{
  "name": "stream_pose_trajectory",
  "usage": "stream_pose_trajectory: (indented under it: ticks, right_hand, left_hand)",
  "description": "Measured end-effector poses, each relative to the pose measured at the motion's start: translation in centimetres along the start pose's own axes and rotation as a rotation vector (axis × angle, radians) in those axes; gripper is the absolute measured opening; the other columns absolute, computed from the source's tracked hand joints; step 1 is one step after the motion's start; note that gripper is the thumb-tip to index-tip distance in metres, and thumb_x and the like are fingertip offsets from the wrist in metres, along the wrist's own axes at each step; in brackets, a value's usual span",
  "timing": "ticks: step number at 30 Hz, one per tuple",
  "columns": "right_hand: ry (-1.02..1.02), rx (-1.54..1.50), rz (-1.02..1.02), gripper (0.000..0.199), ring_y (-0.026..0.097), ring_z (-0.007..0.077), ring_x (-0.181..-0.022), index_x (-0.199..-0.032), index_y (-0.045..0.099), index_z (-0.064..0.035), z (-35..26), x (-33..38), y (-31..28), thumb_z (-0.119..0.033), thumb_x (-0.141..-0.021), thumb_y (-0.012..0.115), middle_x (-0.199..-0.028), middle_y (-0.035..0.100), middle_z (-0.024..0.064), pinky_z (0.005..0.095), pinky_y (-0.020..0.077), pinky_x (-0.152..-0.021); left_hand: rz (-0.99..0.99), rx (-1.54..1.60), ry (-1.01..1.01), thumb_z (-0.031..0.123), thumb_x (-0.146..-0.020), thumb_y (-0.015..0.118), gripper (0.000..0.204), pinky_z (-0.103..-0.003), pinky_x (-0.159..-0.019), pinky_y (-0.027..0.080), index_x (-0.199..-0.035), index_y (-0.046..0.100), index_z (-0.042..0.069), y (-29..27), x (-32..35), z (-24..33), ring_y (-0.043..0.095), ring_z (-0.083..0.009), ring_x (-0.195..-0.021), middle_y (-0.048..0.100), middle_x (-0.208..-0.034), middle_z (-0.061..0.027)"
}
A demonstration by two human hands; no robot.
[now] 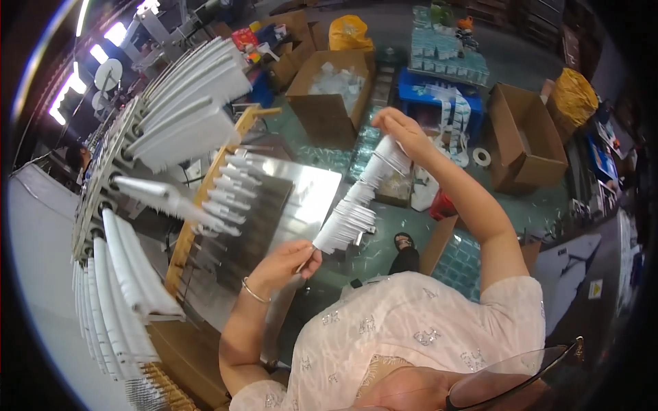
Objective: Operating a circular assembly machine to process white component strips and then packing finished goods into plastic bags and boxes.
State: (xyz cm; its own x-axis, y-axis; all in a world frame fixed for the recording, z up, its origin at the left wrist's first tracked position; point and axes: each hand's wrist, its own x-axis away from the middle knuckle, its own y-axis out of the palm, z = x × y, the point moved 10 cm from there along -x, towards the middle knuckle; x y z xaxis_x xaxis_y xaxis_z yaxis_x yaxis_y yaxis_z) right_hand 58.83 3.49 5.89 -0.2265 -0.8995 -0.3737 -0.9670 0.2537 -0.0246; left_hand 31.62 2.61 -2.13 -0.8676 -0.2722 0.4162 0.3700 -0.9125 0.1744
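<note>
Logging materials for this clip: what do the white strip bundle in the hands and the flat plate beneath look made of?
The white strip bundle looks like thin paper or card: matte, fanned, bending between the left hand and right hand. The flat plate looks like polished metal, since it shows mirror-like reflections.

I'm seeing an open brown cardboard box (331, 92) standing on the floor ahead, holding clear-wrapped white packs. A second open brown carton (524, 140) is sitting empty to the right. Behind them, small pale blue-and-white packets (447, 51) are stacking up on a blue crate (419, 89). Two bulging yellow bags (349, 32) (574, 96) are sitting at the back and far right. A small yellow-and-white warning label (595, 289) is showing low on the right.
</note>
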Motion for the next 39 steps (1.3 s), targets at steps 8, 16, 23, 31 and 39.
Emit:
stream_pose_trajectory:
  ticks: [8, 16, 23, 31, 39]
  right_hand:
    - [-0.394, -0.022, 0.221, 0.009, 0.047, 0.0085, -0.064, -0.075, 0.046, -0.0033, 3.0, -3.7, -8.5, -0.007, -0.082, 0.049, -0.078, 0.053, 0.0056, 0.0215, 0.0391, -0.057]
    - [-0.275, -0.084, 0.176, 0.018, 0.042, 0.0122, -0.075, -0.102, 0.039, -0.0020, 8.1, -8.2, -6.5, -0.002, -0.084, 0.043, -0.089, 0.043, 0.0063, 0.0250, 0.0377, -0.067]
    - [-0.133, -0.349, 0.197, 0.010, 0.037, 0.0057, -0.062, -0.098, 0.043, -0.0058, 10.0, -15.1, -17.2, -0.006, -0.088, 0.039, -0.081, 0.042, 0.0004, 0.0187, 0.0339, -0.056]
    - [-0.082, -0.350, 0.028, 0.008, 0.032, 0.0032, -0.057, -0.094, 0.044, -0.0063, 7.3, -15.0, -20.6, -0.006, -0.088, 0.039, -0.076, 0.040, -0.0020, 0.0165, 0.0276, -0.051]
    - [-0.113, -0.312, 0.051, 0.006, 0.031, 0.0030, -0.053, -0.091, 0.044, -0.0065, 6.1, -14.2, -20.3, -0.007, -0.088, 0.039, -0.076, 0.041, -0.0002, 0.0163, 0.0243, -0.047]
  left_hand:
    - [0.379, 0.176, 0.429, 0.024, -0.090, 0.043, 0.028, -0.026, -0.063, 0.042, -0.090, 0.053, -0.002, -0.6, -15.1, 8.7, 0.051, -0.0138, -0.065, 0.056, -0.078, -0.0076]
    - [0.650, 0.469, 0.590, 0.020, -0.089, 0.045, 0.027, -0.019, -0.064, 0.042, -0.102, 0.056, -0.001, -1.7, -29.9, 15.7, 0.051, -0.0063, -0.075, 0.057, -0.091, -0.0011]
    - [0.871, -0.534, 0.510, 0.009, -0.079, 0.055, 0.011, -0.027, -0.063, 0.045, -0.084, 0.062, 0.002, -2.7, -27.5, 22.0, 0.057, -0.0127, -0.069, 0.062, -0.073, -0.0048]
    - [0.873, -1.476, 0.860, 0.012, -0.071, 0.063, 0.021, -0.040, -0.087, 0.034, -0.091, 0.061, 0.008, -2.7, -25.2, 31.9, 0.051, -0.0222, -0.092, 0.057, -0.093, -0.0045]
    - [0.846, -1.184, 1.014, 0.010, -0.071, 0.062, 0.007, -0.044, -0.095, 0.027, -0.078, 0.065, 0.011, -3.0, -23.3, 33.4, 0.054, -0.0186, -0.091, 0.062, -0.081, -0.0007]
